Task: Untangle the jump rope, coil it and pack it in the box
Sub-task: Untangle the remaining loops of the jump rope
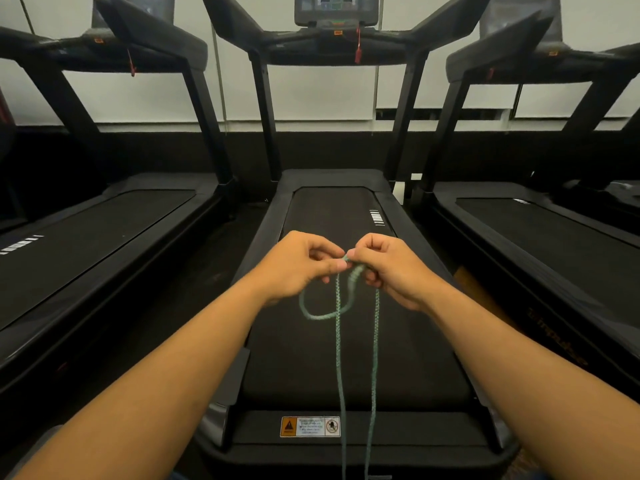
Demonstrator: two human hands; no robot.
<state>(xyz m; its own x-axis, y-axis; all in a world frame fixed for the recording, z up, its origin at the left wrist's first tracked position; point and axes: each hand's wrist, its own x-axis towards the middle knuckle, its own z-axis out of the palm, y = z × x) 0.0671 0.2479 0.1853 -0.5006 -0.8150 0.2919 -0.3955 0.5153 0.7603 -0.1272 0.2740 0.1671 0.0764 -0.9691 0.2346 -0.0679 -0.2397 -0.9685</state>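
Note:
A pale green braided jump rope point(338, 344) hangs from my two hands above a treadmill belt. My left hand point(298, 265) and my right hand point(391, 268) meet fingertip to fingertip, both pinching the rope at a tangled spot between them. Below the hands a small loop of rope curls to the left. Two long strands drop straight down toward me and leave the frame at the bottom edge. No rope handles and no box are in view.
I face the rear of a black treadmill point(332, 455) with a warning sticker point(310, 426); its console point(336, 12) is at the top. Similar treadmills stand at the left point(86, 230) and right point(554, 237), with narrow dark floor gaps between.

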